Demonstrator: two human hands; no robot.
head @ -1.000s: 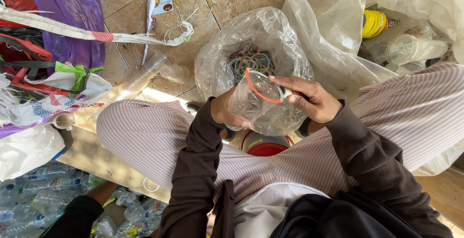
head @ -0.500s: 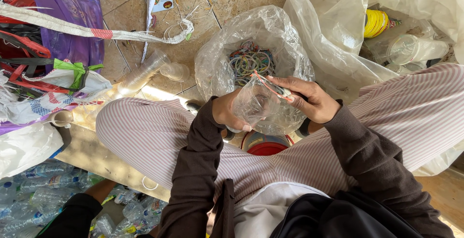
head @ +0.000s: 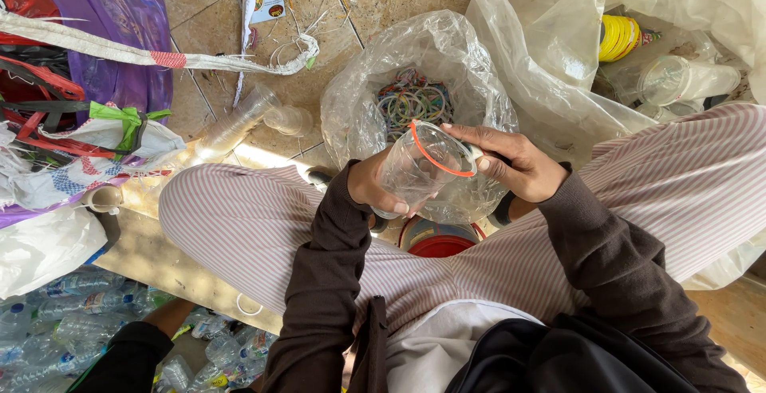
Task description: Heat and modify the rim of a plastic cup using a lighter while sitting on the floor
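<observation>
My left hand [head: 377, 189] grips a clear plastic cup [head: 416, 171] around its body, tilted with the mouth up and to the right. A thin red ring [head: 435, 156] runs around the cup's rim. My right hand [head: 511, 161] rests at that rim, fingertips pinching the ring's right side, with a small dark tool tucked in the palm. Both hands hover over a clear plastic bag [head: 359, 98] holding several coloured rings [head: 411, 99]. My knees in striped trousers [head: 239, 217] spread either side.
A large translucent bag [head: 542, 34] at the right holds clear cups [head: 678, 82] and a yellow ring stack [head: 618, 38]. A red bowl [head: 437, 243] sits between my legs. Purple bag [head: 120, 34] and woven sacks lie left, crushed bottles [head: 56, 313] bottom left. A stack of clear cups [head: 239, 122] lies on the tiles.
The cup has been turned in my hands: half a second ago its mouth faced away, and the red-ringed rim faces up again. My right fingers have shifted along the rim.
</observation>
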